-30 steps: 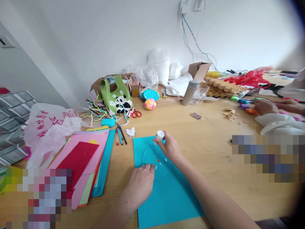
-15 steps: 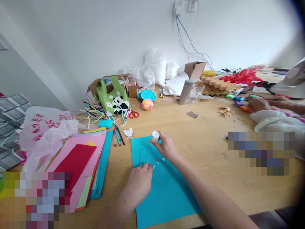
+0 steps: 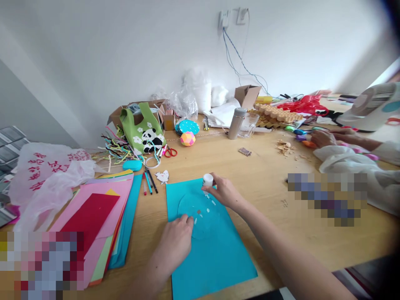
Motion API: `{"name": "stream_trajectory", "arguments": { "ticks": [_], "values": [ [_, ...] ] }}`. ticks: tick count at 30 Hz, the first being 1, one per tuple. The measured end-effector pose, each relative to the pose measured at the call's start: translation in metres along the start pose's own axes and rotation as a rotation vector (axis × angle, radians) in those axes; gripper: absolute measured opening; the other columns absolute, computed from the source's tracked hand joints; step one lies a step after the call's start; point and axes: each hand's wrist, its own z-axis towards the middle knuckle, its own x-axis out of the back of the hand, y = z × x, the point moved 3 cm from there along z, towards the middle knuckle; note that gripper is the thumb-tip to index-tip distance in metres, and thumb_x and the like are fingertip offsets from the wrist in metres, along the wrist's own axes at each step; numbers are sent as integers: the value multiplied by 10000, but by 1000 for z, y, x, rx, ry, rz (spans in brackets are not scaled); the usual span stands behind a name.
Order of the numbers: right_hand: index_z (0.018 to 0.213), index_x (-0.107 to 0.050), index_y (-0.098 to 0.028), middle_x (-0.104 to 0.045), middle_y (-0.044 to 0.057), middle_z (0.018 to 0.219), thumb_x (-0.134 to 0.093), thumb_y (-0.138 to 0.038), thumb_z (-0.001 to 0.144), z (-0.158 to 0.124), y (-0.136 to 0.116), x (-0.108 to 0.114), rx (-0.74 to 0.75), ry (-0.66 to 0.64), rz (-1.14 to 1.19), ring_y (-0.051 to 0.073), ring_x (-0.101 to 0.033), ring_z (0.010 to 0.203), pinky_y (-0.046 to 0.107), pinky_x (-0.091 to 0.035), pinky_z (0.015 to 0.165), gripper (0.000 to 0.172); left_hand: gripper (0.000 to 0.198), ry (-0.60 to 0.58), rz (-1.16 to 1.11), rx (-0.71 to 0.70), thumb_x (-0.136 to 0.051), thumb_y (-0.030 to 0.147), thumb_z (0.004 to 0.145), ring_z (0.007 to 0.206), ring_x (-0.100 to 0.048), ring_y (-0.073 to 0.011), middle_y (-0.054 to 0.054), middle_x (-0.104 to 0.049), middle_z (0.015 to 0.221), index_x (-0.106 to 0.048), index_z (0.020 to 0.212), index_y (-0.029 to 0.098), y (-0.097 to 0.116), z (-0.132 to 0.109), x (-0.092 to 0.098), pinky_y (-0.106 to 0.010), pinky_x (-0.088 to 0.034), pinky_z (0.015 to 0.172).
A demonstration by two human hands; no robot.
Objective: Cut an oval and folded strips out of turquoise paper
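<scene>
Fingers, two sets. Left hand (image 3: 176,239): fingers bent and gathered close, tips down at the left edge of the round disc (image 3: 204,227); whether they pinch anything cannot be told. Right hand (image 3: 226,192): thumb and fingers closed around the small white bottle (image 3: 207,180).

Items, left to right:

Paper stack (image 3: 93,216). Coloured sheets, loosely fanned, apart from both hands.

Pens (image 3: 148,181). Side by side, between stack and blue sheet (image 3: 212,258).

Blue sheet. Flat on the table (image 3: 281,246), under the disc. Looks thin and light, probably apt to bend or slide; best steadied by flat pressure near an edge.

Round disc. Lies on the far half of the sheet. Appears thin and light, likely to shift when nudged; hold at the rim, clear of the marks.

White patches (image 3: 208,210). Several, scattered on the disc. Possibly wet, so sticky or slippery; not a place for fingertips.

White bottle. Held above the disc's far right edge, broad end up. Judged light, perhaps with some give; grip round the sides, between thumb and fingers, gently, as hard pressure might push out too much.
</scene>
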Motion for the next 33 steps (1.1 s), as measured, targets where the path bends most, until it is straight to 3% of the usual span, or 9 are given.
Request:
{"name": "stream_trajectory", "arguments": {
  "ticks": [5, 9, 13, 24, 30, 33],
  "values": [
    [820, -502, -216, -621, 15, 717, -612, -482, 837, -1, 8, 0, -7, -34, 65, 172, -574, 642, 259, -360, 597, 288, 450, -29, -14, 22, -325, 17, 865, 925, -645, -236, -101, -645, 1083, -567, 1211, 175, 1, 0, 1, -340, -517, 758],
    [847, -514, -212, -632, 23, 755, -612, -475, 837, -2, 12, 1, -54, 38, 135, 176, -586, 677, 262, -377, 611, 281, 418, -32, -9, 35, -309, 44, 896, 938, -640, -224, -93, -641, 1085, -584, 1176, 188, 1, 2, 0, -324, -511, 764],
    [826, -529, -210, -617, 4, 727, -625, -472, 831, -3, 11, 3, -14, -42, 137, 164, -576, 658, 261, -374, 605, 279, 419, -42, -15, 49, -313, 52, 899, 944, -642, -225, -88, -639, 1095, -579, 1188, 198, 0, 3, 0, -323, -509, 756],
    [878, -551, -197, -639, 19, 780, -618, -485, 827, -8, 13, 5, -87, -36, 272, 166, -589, 693, 268, -415, 628, 300, 404, -48, -38, 45, -314, 85, 914, 959, -640, -239, -88, -640, 1121, -550, 1225, 188, 0, 2, 0, -342, -509, 760],
    [827, -544, -198, -631, 12, 749, -650, -473, 807, -13, 13, 14, -61, -130, 219, 164, -587, 679, 263, -403, 617, 296, 382, -51, -26, 60, -304, 73, 917, 952, -635, -229, -88, -641, 1076, -561, 1176, 186, 0, 3, -1, -329, -495, 769],
    [812, -541, -197, -626, 13, 749, -645, -475, 815, -16, 9, 20, -43, -116, 196, 162, -585, 685, 261, -396, 621, 297, 371, -60, -35, 64, -309, 78, 921, 963, -628, -217, -90, -637, 1087, -557, 1175, 186, 1, 2, 0, -316, -485, 782]
  ]
}}
